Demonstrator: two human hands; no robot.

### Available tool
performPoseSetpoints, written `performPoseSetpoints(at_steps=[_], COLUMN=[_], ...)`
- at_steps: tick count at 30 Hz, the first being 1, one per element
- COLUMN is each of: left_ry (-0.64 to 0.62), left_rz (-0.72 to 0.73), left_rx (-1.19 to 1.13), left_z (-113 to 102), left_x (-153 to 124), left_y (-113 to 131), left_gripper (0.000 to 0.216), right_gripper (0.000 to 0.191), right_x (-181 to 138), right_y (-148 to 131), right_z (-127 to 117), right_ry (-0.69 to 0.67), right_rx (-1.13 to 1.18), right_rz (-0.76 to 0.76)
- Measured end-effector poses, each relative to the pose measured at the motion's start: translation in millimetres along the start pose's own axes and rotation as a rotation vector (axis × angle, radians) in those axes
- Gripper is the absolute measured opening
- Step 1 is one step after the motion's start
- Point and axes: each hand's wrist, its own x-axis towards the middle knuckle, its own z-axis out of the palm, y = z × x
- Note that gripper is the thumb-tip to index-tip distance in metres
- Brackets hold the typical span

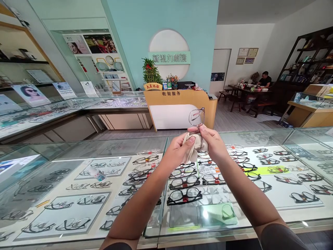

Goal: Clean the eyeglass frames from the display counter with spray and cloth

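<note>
Above the glass counter, my two hands are close together around a pair of eyeglasses [196, 117] turned on end, one lens with a small printed mark sticking up over the fingers. My left hand [179, 147] is closed on a pale cream cloth [194, 147], which wraps around the lower part of the glasses. The fingers of my right hand [213, 141] pinch the frame near its middle. The lower lens is mostly hidden by the cloth and fingers.
Beneath my arms, a glass display case [166, 229] holds rows of eyeglasses [184, 196]. A small white bottle [97, 173] stands on its top at left. Beyond are a wooden cashier desk [182, 99], more showcases [117, 101] and a seated person [265, 80] at a far table.
</note>
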Motion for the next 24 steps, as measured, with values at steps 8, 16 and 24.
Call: performPoseSetpoints(at_steps=[8,16,24], left_ry=[-0.036,0.165,0.207], left_rz=[-0.012,0.074,0.084], left_rx=[-0.017,-0.023,-0.014], left_z=[-1,17,19], left_x=[0,1,1], left_y=[1,-14,-18], left_gripper=[0.052,0.056,0.059], right_gripper=[0.043,0.048,0.049], right_x=[0,-1,-2], right_y=[0,1,-1], right_z=[0,4,5], right_ry=[0.006,0.003,-0.008], right_rx=[-0.002,-0.075,-0.102], right_rz=[0.044,0.034,0.023])
